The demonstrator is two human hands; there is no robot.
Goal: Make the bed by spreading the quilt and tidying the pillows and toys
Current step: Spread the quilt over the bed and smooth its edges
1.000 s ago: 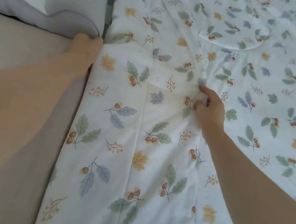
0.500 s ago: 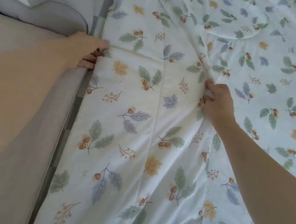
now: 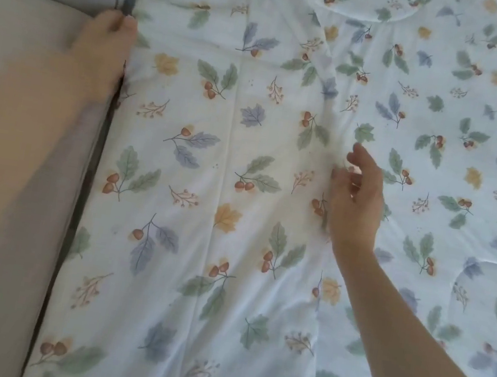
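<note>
Bed covered by leaf-print quilt point(image 3: 241, 187), spreading step judged in hand. Quilt edge is pinched by left hand point(image 3: 104, 44); right hand point(image 3: 356, 201) hovers loosely open, empty. Diagonal crease point(image 3: 324, 57) beyond right hand is to be smoothed next.

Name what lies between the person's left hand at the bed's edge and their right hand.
In the head view, only a flat stretch of the leaf-and-acorn quilt lies between the left hand and right hand.

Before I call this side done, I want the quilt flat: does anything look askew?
Yes. A raised fold runs diagonally across the quilt beyond the right hand, so the fabric bunches there. The left hand is at the quilt's edge.
</note>
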